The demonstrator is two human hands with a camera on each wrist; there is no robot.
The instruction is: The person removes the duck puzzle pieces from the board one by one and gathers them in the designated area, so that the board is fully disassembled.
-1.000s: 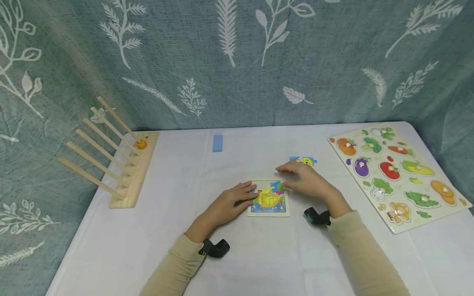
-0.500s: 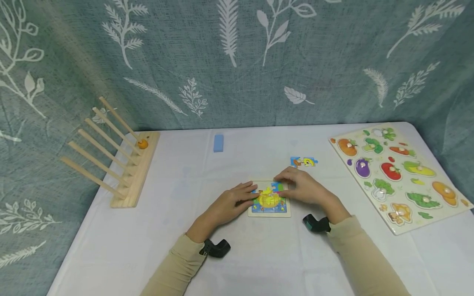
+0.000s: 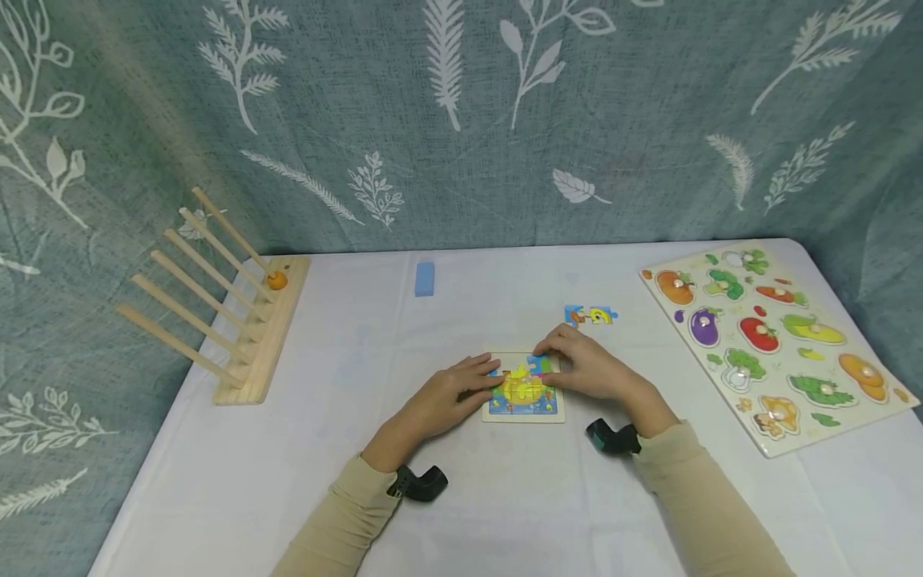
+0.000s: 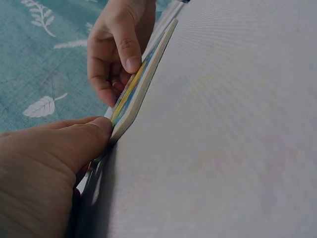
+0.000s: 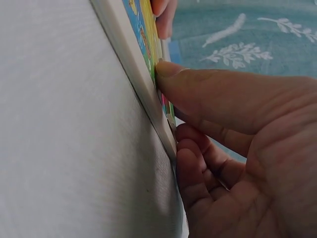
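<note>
Small jigsaw tray [image 3: 525, 388] lies at table [image 3: 346, 353] centre. Left hand [image 3: 441, 399] laid flat, fingers pressing tray's left edge. Right hand [image 3: 593, 370] fingers curled, thumb pressing piece at tray's upper right. Risk judged: uneven pressure, so tray could be skidded or piece jammed askew. Loose pieces [image 3: 591, 315] left just beyond.

The right hand [image 3: 593, 373] covers the far right corner of the small puzzle board [image 3: 525, 389], hiding whichever piece lies under its fingertips.
</note>
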